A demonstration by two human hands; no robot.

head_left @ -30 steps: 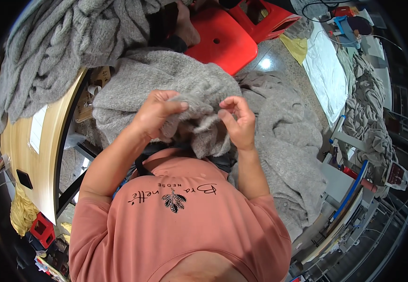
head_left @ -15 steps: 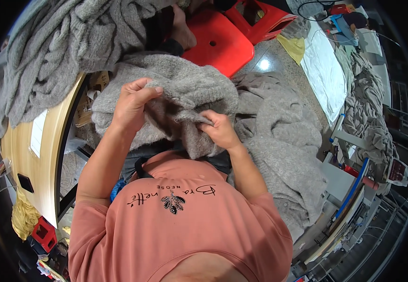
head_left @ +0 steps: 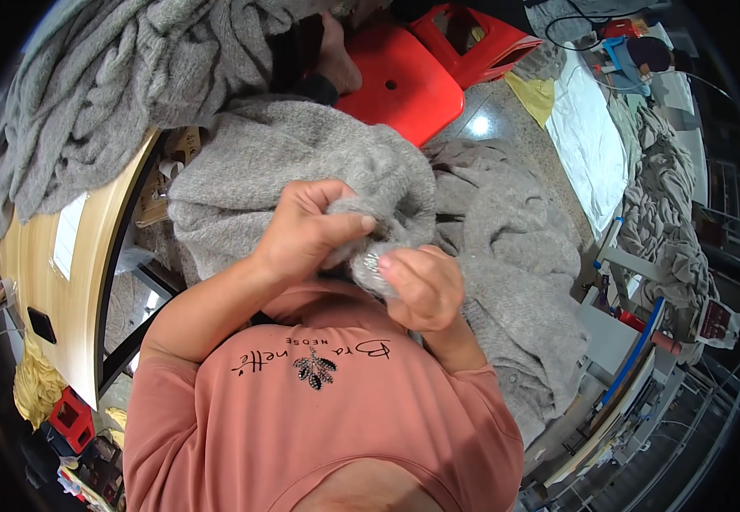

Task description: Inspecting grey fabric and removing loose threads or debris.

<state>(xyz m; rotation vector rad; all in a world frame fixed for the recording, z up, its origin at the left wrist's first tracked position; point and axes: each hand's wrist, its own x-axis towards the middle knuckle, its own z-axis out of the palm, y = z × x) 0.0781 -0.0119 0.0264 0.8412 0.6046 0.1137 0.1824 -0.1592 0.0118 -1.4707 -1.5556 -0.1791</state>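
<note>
Both hands, left hand (head_left: pixel 306 235) and right hand (head_left: pixel 417 286), pinch a bunched fold of the grey knitted garment (head_left: pixel 301 162) at centre, its bulk toward eleven o'clock, where hard tugging could stretch the loose knit.

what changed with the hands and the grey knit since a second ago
The left hand came back down from the garment's upper edge, and both hands now pinch one bunched fold of the grey knit garment, the right hand close beside it. The red stool stayed put.
</note>
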